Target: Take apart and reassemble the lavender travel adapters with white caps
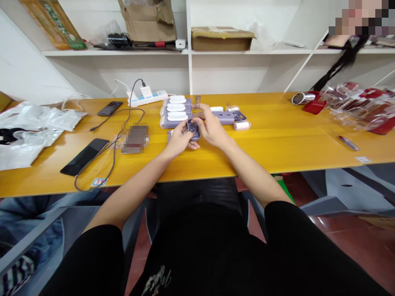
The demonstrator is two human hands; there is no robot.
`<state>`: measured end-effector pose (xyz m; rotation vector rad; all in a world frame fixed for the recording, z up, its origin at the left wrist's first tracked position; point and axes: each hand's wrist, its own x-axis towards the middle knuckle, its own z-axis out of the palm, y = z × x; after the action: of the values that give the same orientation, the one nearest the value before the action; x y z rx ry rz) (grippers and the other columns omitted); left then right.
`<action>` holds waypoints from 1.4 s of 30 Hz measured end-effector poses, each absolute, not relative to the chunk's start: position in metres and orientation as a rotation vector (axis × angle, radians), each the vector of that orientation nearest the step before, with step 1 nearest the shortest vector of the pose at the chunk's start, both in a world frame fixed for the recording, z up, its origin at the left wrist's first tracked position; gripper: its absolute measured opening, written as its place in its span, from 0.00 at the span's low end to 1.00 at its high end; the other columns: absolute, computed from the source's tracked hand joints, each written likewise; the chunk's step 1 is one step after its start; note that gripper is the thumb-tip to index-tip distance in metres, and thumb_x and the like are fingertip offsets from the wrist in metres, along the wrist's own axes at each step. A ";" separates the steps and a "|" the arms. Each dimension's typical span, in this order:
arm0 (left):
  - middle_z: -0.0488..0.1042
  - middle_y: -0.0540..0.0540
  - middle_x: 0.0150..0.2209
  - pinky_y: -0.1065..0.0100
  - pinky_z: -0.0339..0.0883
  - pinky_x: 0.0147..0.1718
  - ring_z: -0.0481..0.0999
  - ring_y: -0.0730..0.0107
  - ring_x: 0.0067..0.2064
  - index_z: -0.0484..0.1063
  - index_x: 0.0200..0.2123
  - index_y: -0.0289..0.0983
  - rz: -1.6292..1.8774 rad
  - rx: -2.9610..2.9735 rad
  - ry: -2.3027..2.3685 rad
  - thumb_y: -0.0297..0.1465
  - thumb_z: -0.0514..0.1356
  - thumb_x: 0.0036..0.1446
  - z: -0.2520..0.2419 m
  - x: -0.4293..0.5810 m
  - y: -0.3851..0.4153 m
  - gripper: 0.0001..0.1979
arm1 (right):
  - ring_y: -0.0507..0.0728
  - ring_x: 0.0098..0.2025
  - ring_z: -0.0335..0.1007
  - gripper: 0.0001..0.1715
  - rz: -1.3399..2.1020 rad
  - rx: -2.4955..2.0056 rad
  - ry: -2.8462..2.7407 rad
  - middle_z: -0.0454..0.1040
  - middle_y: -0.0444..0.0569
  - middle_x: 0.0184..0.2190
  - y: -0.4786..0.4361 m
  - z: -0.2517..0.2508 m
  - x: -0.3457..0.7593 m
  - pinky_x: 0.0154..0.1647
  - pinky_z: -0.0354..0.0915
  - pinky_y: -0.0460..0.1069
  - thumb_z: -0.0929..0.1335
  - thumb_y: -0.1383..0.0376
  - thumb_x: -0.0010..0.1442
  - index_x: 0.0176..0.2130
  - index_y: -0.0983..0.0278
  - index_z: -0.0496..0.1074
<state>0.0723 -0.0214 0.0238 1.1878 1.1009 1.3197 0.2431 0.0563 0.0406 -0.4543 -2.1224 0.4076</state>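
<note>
Between my two hands is a small purple plastic shell (194, 130), its hollow inner side turned up toward me. My left hand (179, 139) grips its left side, with the thumb on the inside. On its upper right, my right hand (212, 126) closes round the rim with thumb and fingers. A clear plastic strip (196, 101) shows just beyond my right fingers; whether they hold it I cannot tell. Behind my left hand, purple pieces with white bristled tops (176, 107) lie in a row. Right of my right hand are a purple housing (226, 118) and a white roller-like piece (242, 125).
Phones (84, 156) (110, 108), a cable (115, 144) and a power strip (151, 98) lie left on the table (277, 144). White plastic bags (27, 127) are at far left. A metal grater drum (303, 98) and red bagged parts (367, 105) are right. Shelves (189, 61) rise behind.
</note>
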 end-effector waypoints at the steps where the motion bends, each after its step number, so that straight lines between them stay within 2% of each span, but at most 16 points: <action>1: 0.87 0.38 0.58 0.73 0.80 0.23 0.86 0.73 0.25 0.67 0.75 0.41 1.315 1.188 1.101 0.32 0.69 0.60 0.024 0.072 -0.021 0.40 | 0.69 0.57 0.85 0.29 0.406 -0.456 -2.128 0.84 0.55 0.50 0.056 0.041 0.243 0.69 0.77 0.71 0.59 0.50 0.86 0.77 0.59 0.60; 8: 0.86 0.36 0.60 0.72 0.80 0.23 0.86 0.73 0.25 0.66 0.75 0.40 1.309 1.200 1.081 0.35 0.70 0.61 0.023 0.071 -0.021 0.40 | 0.69 0.59 0.86 0.31 0.435 -0.464 -2.117 0.85 0.59 0.56 0.054 0.043 0.245 0.70 0.77 0.72 0.58 0.48 0.87 0.77 0.60 0.59; 13: 0.86 0.39 0.59 0.72 0.80 0.23 0.85 0.75 0.25 0.66 0.73 0.43 1.320 1.203 1.054 0.35 0.71 0.59 0.023 0.070 -0.022 0.40 | 0.69 0.61 0.86 0.34 0.585 -0.487 -1.988 0.84 0.61 0.60 0.055 0.039 0.240 0.71 0.77 0.71 0.60 0.43 0.86 0.77 0.58 0.59; 16: 0.86 0.43 0.54 0.73 0.79 0.23 0.85 0.75 0.25 0.64 0.71 0.46 1.325 1.205 1.041 0.35 0.71 0.58 0.024 0.068 -0.021 0.39 | 0.67 0.57 0.87 0.34 0.746 -0.505 -1.906 0.84 0.58 0.56 0.061 0.034 0.237 0.62 0.81 0.66 0.60 0.40 0.84 0.75 0.55 0.59; 20: 0.86 0.49 0.45 0.75 0.72 0.18 0.83 0.73 0.22 0.64 0.68 0.46 1.331 1.218 0.998 0.37 0.71 0.57 0.026 0.066 -0.022 0.37 | 0.59 0.42 0.85 0.33 1.069 -0.476 -1.646 0.84 0.46 0.42 0.074 0.033 0.238 0.46 0.81 0.56 0.70 0.34 0.76 0.63 0.52 0.63; 23: 0.84 0.51 0.37 0.77 0.60 0.12 0.77 0.74 0.18 0.71 0.63 0.42 1.276 1.334 1.006 0.39 0.70 0.59 0.029 0.065 -0.027 0.30 | 0.55 0.35 0.81 0.36 1.327 -0.384 -1.462 0.80 0.39 0.36 0.078 0.037 0.241 0.36 0.75 0.49 0.78 0.36 0.67 0.54 0.52 0.63; 25: 0.81 0.51 0.32 0.76 0.56 0.11 0.75 0.73 0.17 0.77 0.60 0.38 1.157 1.451 1.024 0.40 0.71 0.61 0.032 0.065 -0.033 0.26 | 0.54 0.34 0.81 0.36 1.431 -0.331 -1.404 0.79 0.38 0.34 0.077 0.041 0.243 0.33 0.71 0.48 0.80 0.38 0.64 0.51 0.53 0.62; 29: 0.79 0.49 0.29 0.74 0.63 0.13 0.74 0.73 0.18 0.84 0.60 0.33 0.913 1.607 1.019 0.40 0.72 0.65 0.033 0.065 -0.042 0.24 | 0.57 0.38 0.84 0.35 1.483 -0.304 -1.404 0.78 0.39 0.31 0.073 0.047 0.248 0.32 0.70 0.49 0.81 0.41 0.62 0.50 0.54 0.63; 32: 0.82 0.48 0.32 0.73 0.66 0.14 0.76 0.72 0.19 0.81 0.67 0.35 0.843 1.633 1.043 0.40 0.73 0.66 0.029 0.065 -0.044 0.29 | 0.57 0.38 0.85 0.32 1.507 -0.282 -1.482 0.81 0.40 0.31 0.072 0.049 0.253 0.33 0.73 0.49 0.80 0.44 0.63 0.49 0.55 0.63; 34: 0.83 0.47 0.33 0.74 0.65 0.13 0.77 0.71 0.19 0.79 0.68 0.37 0.828 1.619 1.064 0.41 0.73 0.67 0.026 0.064 -0.042 0.30 | 0.55 0.36 0.83 0.30 1.531 -0.265 -1.534 0.83 0.42 0.32 0.073 0.049 0.257 0.34 0.74 0.49 0.79 0.46 0.64 0.49 0.55 0.63; 39: 0.81 0.47 0.29 0.76 0.65 0.13 0.80 0.68 0.20 0.78 0.57 0.35 0.915 1.504 1.039 0.45 0.73 0.65 0.026 0.062 -0.034 0.25 | 0.53 0.31 0.79 0.27 1.569 -0.202 -1.598 0.86 0.43 0.34 0.075 0.050 0.263 0.36 0.76 0.49 0.78 0.52 0.63 0.49 0.56 0.63; 42: 0.86 0.45 0.38 0.73 0.73 0.16 0.87 0.62 0.25 0.74 0.59 0.38 0.992 1.345 0.967 0.42 0.74 0.60 0.027 0.061 -0.030 0.28 | 0.53 0.31 0.79 0.27 1.565 -0.191 -1.644 0.86 0.44 0.36 0.076 0.051 0.267 0.37 0.76 0.50 0.79 0.53 0.63 0.48 0.56 0.63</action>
<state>0.0611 -0.0304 0.0273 1.3449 0.9671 0.9918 0.2665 0.0757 0.0511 -0.1907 -1.6443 1.5649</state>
